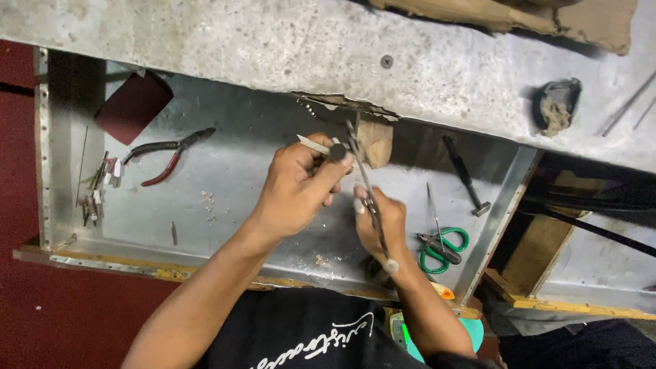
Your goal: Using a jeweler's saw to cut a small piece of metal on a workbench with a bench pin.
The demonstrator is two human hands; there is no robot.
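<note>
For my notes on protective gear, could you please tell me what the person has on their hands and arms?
Nothing: the left hand and right hand are bare, no gloves, rings or watch visible. Both forearms are uncovered up to the frame's edge. A black shirt with white script covers the torso.

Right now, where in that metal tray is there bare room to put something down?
The widest bare patch of the tray lies between the red-handled pliers and the left hand. It is crowded at the right, around the green scissors and small hammer, and by the scraps at the left wall.
</note>
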